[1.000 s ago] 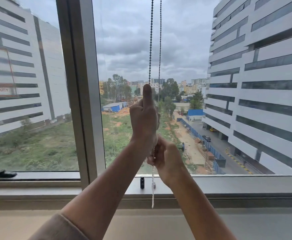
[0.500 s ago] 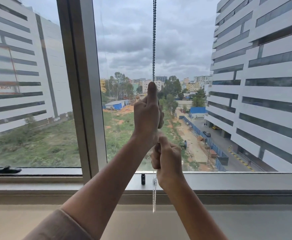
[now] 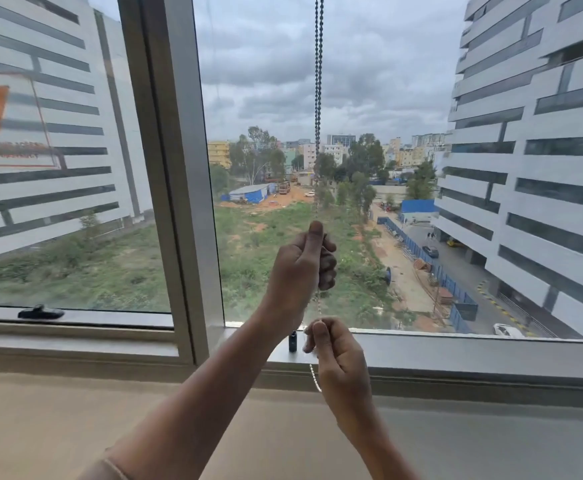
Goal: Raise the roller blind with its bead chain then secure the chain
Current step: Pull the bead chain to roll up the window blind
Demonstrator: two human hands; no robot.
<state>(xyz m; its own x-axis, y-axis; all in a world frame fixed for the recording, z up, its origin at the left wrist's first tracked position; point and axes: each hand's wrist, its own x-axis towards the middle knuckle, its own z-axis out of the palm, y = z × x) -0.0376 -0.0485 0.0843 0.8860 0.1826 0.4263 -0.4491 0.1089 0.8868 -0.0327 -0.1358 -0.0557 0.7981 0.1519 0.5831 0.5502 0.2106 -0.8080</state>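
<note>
My left hand (image 3: 302, 268) came lower, closed on bead chain (image 3: 318, 98) in mid window; right hand (image 3: 338, 355) pinches its loose end near sill (image 3: 456, 355). Blind seems raised, securing is next.

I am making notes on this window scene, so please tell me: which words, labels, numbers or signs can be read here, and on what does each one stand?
Sticker on the left window pane: one line of dark letters along its lower part, seen from the back and too blurred to read; above it only an orange triangle.
Buildings and vehicles outside: no lettering large enough to read.
Bead chain, window frame, both hands: no text.
</note>
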